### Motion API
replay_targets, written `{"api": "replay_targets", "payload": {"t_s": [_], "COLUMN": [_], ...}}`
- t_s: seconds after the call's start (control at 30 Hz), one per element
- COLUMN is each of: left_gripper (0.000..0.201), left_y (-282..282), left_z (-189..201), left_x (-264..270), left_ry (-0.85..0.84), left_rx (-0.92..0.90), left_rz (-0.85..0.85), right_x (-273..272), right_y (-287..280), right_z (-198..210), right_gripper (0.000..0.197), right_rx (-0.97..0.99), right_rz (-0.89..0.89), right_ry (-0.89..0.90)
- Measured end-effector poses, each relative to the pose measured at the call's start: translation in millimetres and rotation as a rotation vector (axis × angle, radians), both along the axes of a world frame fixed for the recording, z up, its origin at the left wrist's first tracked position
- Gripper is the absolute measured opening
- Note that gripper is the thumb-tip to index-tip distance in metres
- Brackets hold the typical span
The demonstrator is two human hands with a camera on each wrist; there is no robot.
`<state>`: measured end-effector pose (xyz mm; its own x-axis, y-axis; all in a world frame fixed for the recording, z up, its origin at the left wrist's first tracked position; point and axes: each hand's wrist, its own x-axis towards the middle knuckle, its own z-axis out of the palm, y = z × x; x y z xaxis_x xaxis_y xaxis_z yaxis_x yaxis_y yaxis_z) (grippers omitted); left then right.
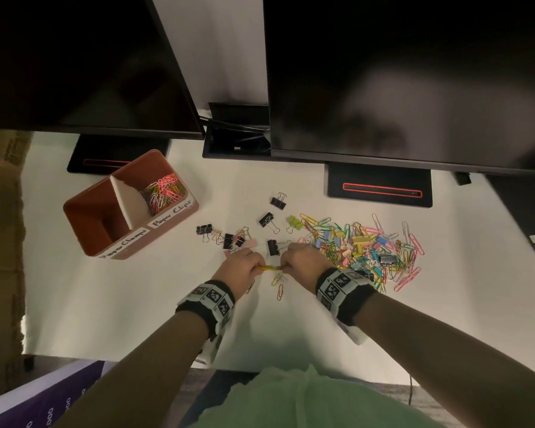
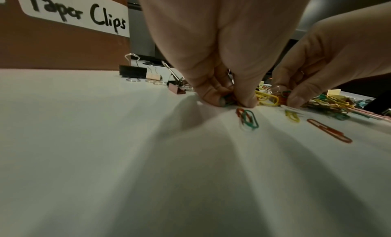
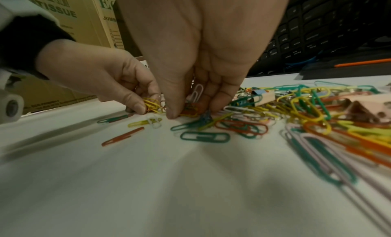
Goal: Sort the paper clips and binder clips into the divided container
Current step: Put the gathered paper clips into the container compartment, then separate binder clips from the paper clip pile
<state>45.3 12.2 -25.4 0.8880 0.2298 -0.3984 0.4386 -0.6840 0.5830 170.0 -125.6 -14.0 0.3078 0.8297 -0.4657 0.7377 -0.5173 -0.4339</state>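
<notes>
We pinch paper clips (image 1: pixel 271 267) in both grips, left hand (image 1: pixel 241 267) and right hand (image 1: pixel 301 261); five black binder clips (image 1: pixel 266 219) lie loose on the desk (image 1: pixel 136 304), beside one two-compartment container (image 1: pixel 84 211).

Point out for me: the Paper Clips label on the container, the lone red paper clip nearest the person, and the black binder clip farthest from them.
Paper Clips label (image 1: pixel 172 216), head view, middle of the white strip.
Red paper clip (image 1: pixel 280 292), head view, its wire loop.
Black binder clip (image 1: pixel 278 202), head view, its black body.

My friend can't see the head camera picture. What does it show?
Two hands, left hand and right hand, pinch paper clips on a white desk. A colourful clip pile lies right; a brown divided container sits left.
</notes>
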Motion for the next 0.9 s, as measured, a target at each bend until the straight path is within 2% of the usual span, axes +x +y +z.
{"api": "replay_targets", "payload": {"t_s": [0.13,0.33,0.43,0.53,0.67,0.73,0.83,0.9], "left_gripper": [0.015,0.009,0.011,0.016,0.014,0.014,0.028,0.032], "left_y": [5.0,36.1,72.0,114.6,167.1,183.9,195.8,201.0], "left_z": [-0.8,30.4,58.7,89.7,112.9,114.7,111.4,110.2], "left_x": [-2.4,-26.7,-34.9,-34.5,-26.5,-22.8,-19.4,-21.0], "left_ry": [-0.008,-0.230,-0.305,-0.355,-0.258,-0.199,-0.069,-0.041], "left_rx": [-0.020,-0.022,0.044,0.157,0.187,0.142,0.118,0.127], "left_rz": [0.013,0.117,0.253,0.411,0.590,0.645,0.646,0.637], "right_x": [4.1,12.7,15.2,11.8,-5.2,-15.7,-25.2,-27.6], "right_y": [-0.8,-3.3,20.0,69.9,153.9,198.5,243.9,251.8], "right_z": [3.1,29.0,51.7,77.5,103.4,106.3,97.3,91.4], "right_gripper": [0.020,0.019,0.017,0.017,0.016,0.016,0.019,0.027], "right_rx": [-0.018,0.137,0.244,0.329,0.425,0.405,0.312,0.298], "right_rz": [-0.033,-0.124,-0.127,-0.119,-0.137,-0.130,-0.166,-0.181], "right_ry": [0.041,0.047,0.026,0.031,0.084,0.096,0.094,0.126]}}
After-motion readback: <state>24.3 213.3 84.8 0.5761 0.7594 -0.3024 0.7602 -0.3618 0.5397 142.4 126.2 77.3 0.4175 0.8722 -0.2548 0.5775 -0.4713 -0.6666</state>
